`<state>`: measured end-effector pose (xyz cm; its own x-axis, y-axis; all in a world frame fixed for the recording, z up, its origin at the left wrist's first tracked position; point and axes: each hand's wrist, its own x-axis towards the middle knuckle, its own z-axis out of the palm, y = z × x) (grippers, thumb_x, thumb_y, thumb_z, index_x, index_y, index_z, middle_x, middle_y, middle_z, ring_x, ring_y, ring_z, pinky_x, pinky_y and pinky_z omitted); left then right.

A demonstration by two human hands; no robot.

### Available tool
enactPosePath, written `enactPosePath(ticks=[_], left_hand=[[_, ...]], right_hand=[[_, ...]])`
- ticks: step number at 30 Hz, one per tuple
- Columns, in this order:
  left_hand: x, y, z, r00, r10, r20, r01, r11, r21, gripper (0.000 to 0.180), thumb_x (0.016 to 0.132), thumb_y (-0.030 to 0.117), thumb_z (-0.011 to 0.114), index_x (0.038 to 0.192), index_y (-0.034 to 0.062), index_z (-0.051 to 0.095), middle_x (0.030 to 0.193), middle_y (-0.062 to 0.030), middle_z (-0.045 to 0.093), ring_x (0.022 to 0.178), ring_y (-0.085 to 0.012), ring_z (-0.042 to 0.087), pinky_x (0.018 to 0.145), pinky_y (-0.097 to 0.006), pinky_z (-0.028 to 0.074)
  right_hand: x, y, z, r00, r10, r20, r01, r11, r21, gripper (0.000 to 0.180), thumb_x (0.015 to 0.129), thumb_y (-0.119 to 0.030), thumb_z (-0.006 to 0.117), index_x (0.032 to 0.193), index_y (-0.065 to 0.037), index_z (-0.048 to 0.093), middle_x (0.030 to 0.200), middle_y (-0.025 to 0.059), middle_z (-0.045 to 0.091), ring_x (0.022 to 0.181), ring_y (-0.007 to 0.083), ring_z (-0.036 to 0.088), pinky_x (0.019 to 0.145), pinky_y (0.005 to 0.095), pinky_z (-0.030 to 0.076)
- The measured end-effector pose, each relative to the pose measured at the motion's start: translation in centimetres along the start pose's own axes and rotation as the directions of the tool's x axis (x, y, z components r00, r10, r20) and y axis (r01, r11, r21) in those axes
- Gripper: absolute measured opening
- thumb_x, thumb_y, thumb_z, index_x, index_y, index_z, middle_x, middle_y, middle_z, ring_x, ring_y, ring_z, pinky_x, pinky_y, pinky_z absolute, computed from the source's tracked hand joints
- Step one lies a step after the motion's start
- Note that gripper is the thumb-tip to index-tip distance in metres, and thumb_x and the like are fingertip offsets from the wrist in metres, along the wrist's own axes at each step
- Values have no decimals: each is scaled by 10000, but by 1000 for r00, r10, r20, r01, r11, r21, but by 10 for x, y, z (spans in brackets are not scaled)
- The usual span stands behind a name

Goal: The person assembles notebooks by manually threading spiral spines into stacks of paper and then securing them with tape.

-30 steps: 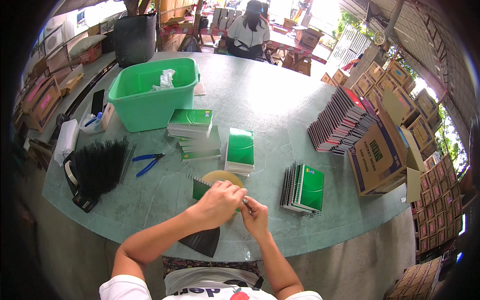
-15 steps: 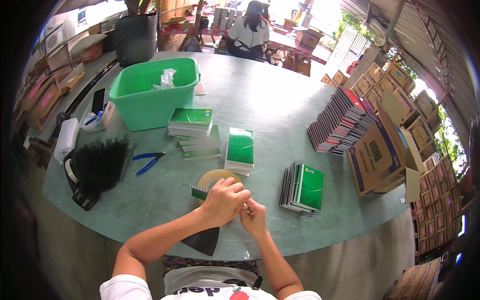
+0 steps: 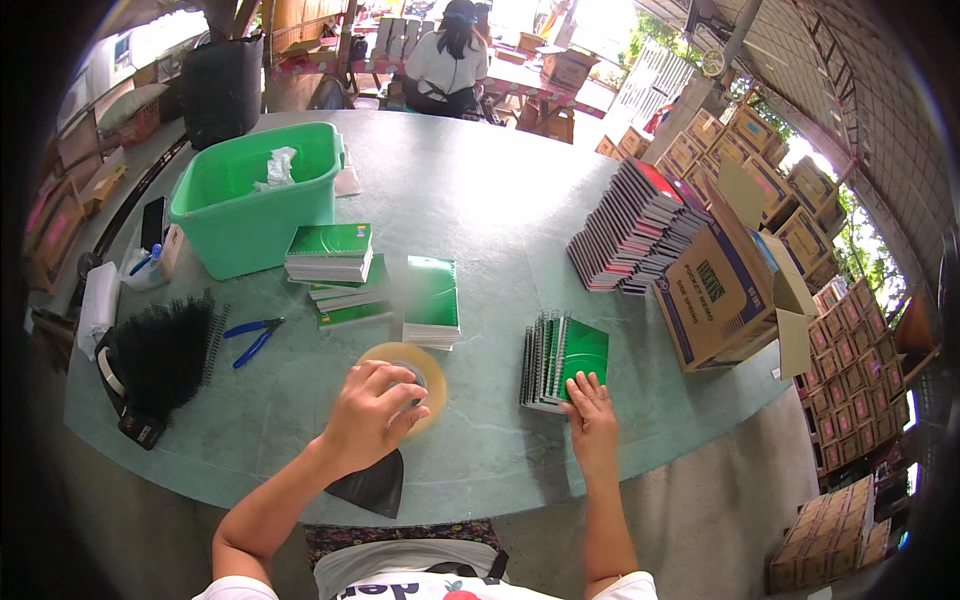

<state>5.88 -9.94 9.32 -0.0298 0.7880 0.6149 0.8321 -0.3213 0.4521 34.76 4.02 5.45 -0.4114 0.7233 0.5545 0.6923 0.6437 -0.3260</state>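
While my left hand [image 3: 372, 412] is gripping the tape roll [image 3: 408, 385] on the table [image 3: 480, 210], fingers curled over it, my right hand [image 3: 592, 412] is resting flat, fingers spread, on the green spiral notebooks [image 3: 560, 360]. These are lying just right of the roll.

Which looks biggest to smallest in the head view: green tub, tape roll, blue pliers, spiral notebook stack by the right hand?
1. green tub
2. spiral notebook stack
3. tape roll, partly hidden under the left hand
4. blue pliers
Tape and pliers look close; their order is unsure.

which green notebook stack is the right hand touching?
The spiral-bound stack at the near right of the table, coils showing on its left edge. The right hand rests fingers on its near corner; the other green stacks lie farther left, untouched.
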Motion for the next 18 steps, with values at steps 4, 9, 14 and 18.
enactPosePath(ticks=[4,9,14,18], left_hand=[[2,2,8,999,24,34,-23,999,-34,195,728,152,730,892,97,641,951,-66,606,931,-269,546,829,-387,426],[-7,-8,2,999,24,31,-23,999,-40,161,744,134,703,887,104,635,948,-60,606,926,-264,549,819,-394,418],[-20,-12,-6,998,-9,63,12,999,-41,138,750,127,687,874,100,633,915,-51,611,900,-257,561,798,-380,425],[-17,-6,-8,991,39,131,-33,998,-44,147,742,129,701,872,91,647,871,-49,628,869,-244,582,791,-361,441]], right_hand=[[3,-4,0,998,6,58,-7,1000,13,263,840,-144,619,1097,-99,647,1190,91,599,1184,285,504,1009,421,377],[8,-5,-4,996,-6,93,4,1000,25,252,818,-86,620,1068,-89,652,1163,98,612,1172,286,513,994,412,394],[47,-69,19,967,-244,72,225,951,211,246,785,-60,649,1030,-80,654,1129,82,631,1133,288,546,921,404,458],[103,-106,100,850,-504,154,478,860,179,366,750,-72,654,1108,-138,624,1216,88,567,1107,292,545,894,384,470]])
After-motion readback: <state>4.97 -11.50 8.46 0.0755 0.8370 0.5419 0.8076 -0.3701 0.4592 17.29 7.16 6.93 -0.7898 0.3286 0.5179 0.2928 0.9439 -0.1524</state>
